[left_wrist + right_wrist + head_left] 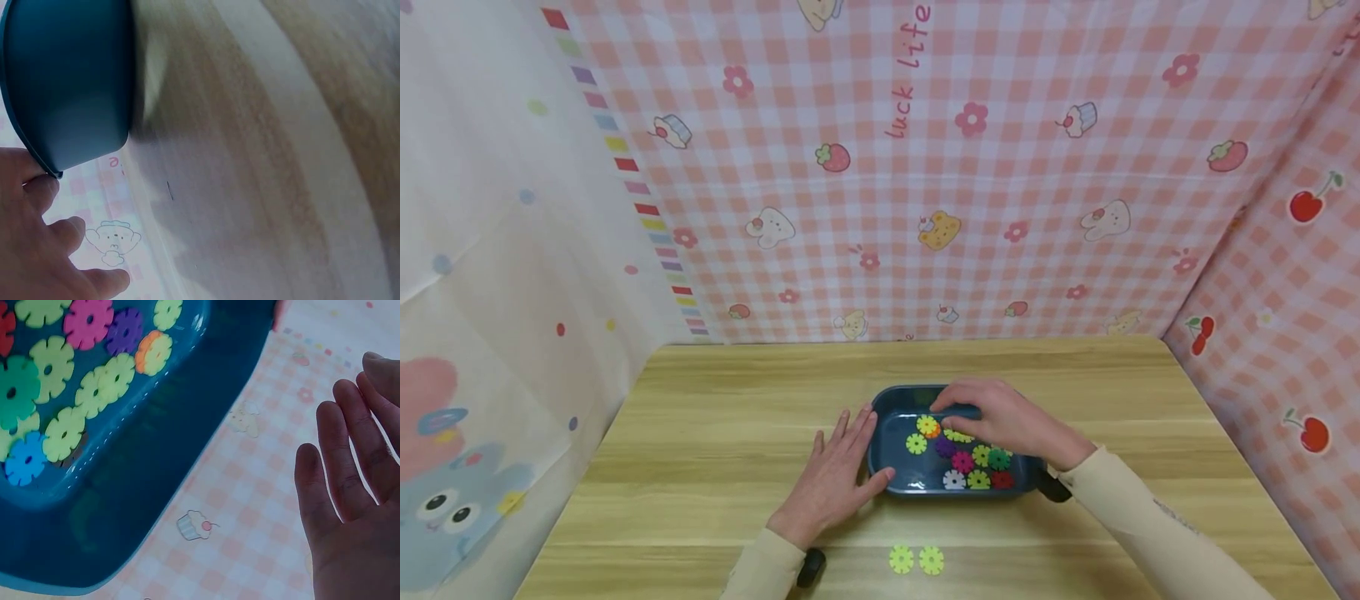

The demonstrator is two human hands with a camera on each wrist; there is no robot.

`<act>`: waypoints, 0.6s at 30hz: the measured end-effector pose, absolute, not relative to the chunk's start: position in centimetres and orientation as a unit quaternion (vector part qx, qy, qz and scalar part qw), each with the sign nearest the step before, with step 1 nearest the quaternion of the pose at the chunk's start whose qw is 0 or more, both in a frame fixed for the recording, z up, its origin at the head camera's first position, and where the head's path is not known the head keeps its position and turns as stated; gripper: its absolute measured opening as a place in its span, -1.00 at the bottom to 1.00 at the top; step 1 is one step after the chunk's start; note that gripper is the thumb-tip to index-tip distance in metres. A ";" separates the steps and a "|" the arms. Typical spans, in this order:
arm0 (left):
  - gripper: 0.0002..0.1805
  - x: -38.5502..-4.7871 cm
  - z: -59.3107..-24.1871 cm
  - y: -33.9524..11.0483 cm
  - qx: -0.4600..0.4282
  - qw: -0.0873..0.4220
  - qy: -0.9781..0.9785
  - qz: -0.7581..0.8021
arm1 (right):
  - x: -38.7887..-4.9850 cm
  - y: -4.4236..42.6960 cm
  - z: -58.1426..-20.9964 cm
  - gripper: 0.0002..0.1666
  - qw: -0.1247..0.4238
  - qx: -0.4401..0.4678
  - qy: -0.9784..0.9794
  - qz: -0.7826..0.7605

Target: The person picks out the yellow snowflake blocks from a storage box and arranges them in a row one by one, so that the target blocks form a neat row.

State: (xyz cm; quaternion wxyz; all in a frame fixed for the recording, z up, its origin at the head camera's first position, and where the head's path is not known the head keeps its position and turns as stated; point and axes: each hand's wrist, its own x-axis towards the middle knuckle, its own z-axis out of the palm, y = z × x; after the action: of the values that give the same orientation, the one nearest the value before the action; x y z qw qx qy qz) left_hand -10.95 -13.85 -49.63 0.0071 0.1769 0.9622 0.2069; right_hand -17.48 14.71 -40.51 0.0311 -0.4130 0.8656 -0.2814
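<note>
A dark blue tray (895, 479) holds several flower-shaped plastic discs with slotted edges. Among them are a green disc (17, 392), a blue disc (26, 458), a pink disc (962, 462) and a purple disc (124, 331); many others are yellow. My left hand (832, 483) touches the tray's left rim, its fingers spread and fairly straight, with the thumb by the front corner. Over the tray's back right part hovers my right hand (1000, 421), hiding some discs. In the right wrist view its fingers (337, 447) are loosely extended, with nothing seen between them.
Two yellow discs (916, 560) lie side by side on the wooden table (737, 400) in front of the tray. A pink checked cloth (880, 192) hangs behind the table, with further cloths at the left and right sides.
</note>
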 end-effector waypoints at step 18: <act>-0.03 -10.9 -49.6 -13.9 0.176 0.006 0.963 0.205 | -21.2 13.2 -42.8 -0.66 0.107 -0.371 0.883 -0.267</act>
State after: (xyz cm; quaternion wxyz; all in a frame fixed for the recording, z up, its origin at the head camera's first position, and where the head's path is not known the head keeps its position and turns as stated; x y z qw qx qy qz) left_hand -10.86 -13.90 -49.63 0.0065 0.1765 0.9627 0.2052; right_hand -21.22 13.18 -42.81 0.1071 -0.3708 0.8829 -0.2673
